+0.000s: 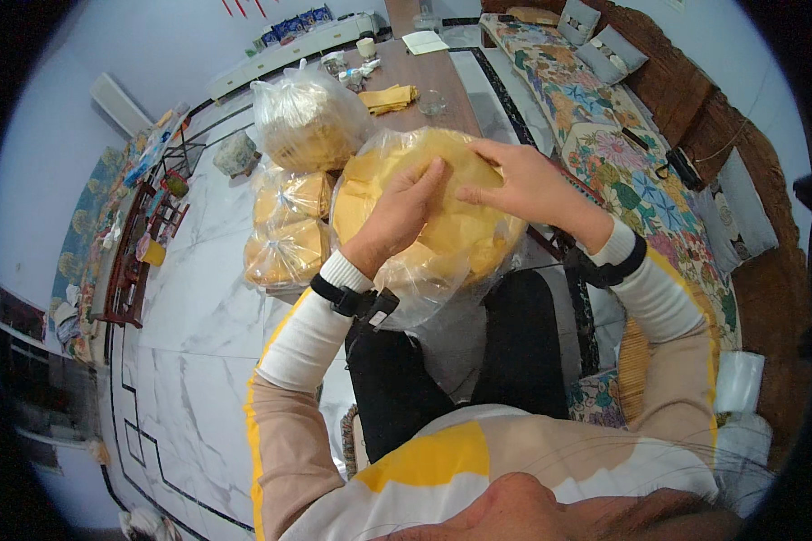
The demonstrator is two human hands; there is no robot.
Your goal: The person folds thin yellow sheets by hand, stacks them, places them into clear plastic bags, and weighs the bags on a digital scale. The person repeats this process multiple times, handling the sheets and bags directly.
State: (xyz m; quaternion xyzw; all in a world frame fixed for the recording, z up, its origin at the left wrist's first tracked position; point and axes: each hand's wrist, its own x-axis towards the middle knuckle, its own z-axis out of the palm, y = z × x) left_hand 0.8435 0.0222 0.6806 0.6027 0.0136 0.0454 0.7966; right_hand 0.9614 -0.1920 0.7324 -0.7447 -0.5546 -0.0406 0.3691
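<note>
A broad, round stack of yellow sheets (465, 221) is held loosely in a clear bag (415, 293) just above the lap, at the near end of the brown table (424, 72). The left hand (395, 219) is laid against the sheets, thumb on top; its other fingers are hidden, so whether anything is gripped cannot be told. The right hand (537, 185) is spread, with thumb and forefinger parted over the top sheet. Single sheets are judged light, limp and easily torn, the whole stack fairly heavy, and the film slippery; a sheet is best lifted flat by its rim, the stack best supported from beneath. On the left, movement is limited by the tied bags (287, 252) and the large bag (302, 122) standing close by; more room is offered above the stack and toward the knees (523, 316).
</note>
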